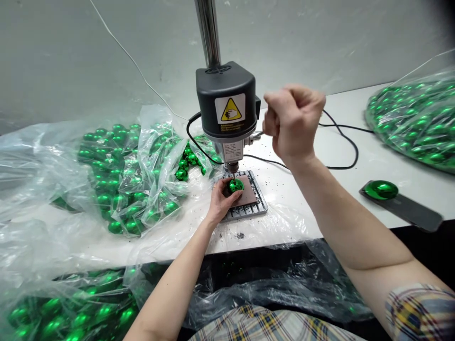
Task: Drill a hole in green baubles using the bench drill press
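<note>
My left hand curls its fingers and thumb round a shiny green ball, holding it against the brown board on the slotted metal base. Directly over the ball is the chuck of a small black-headed drill press; its thin bit comes down to the ball's top. At the right side of the press, my right hand is closed in a fist round the end of the feed lever. The grip hides most of the lever.
Clear plastic bags of green balls lie left, right and below the table edge. Dark shavings litter the base and white table. A black cable loops at right. Another green ball rests on a dark flat piece.
</note>
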Motion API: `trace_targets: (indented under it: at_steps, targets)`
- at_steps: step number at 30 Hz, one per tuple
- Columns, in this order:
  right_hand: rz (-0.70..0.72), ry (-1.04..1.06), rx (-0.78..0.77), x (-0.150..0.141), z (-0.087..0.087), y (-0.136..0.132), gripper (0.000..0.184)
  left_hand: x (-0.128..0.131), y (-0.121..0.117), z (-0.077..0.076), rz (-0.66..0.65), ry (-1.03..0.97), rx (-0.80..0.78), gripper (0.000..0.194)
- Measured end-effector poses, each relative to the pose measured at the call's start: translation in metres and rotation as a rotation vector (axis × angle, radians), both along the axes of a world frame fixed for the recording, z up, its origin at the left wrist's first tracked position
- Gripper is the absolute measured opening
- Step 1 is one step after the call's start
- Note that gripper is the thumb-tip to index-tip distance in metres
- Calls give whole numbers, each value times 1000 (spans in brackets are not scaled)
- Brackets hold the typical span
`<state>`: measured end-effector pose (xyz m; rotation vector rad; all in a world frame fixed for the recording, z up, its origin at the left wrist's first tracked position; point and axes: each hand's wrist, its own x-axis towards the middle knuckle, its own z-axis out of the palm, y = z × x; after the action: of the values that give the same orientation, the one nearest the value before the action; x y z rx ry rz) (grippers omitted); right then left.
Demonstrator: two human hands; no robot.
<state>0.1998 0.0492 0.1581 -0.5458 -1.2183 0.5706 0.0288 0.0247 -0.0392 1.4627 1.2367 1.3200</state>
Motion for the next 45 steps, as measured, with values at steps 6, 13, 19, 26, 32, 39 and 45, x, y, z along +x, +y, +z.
trace_targets:
  at_steps: [6, 13, 19, 26, 32, 39, 45]
  targets:
    - [177, 45, -290, -1, 39, 32, 46, 3, -4, 5, -11, -41, -6, 50]
    - [179, 51, -390, -5, 45, 46, 43, -4, -50, 26, 91, 126, 141, 35]
    - [163, 113, -401, -9, 46, 45, 41, -20, -156, 10, -559, 799, 503, 33]
    - [217, 98, -366, -10, 47, 38, 41, -37, -168, -28, -464, 912, 836, 56]
    - [218, 129, -422, -10, 50, 28, 40, -79, -42, 48, 295, 754, 563, 24]
    - [240, 111, -362, -6, 44, 33, 36, -115, 60, 61, 337, 1009, -1, 32]
    - [224, 127, -336, -7, 42, 34, 38, -91, 85, 52, 162, 930, -59, 38]
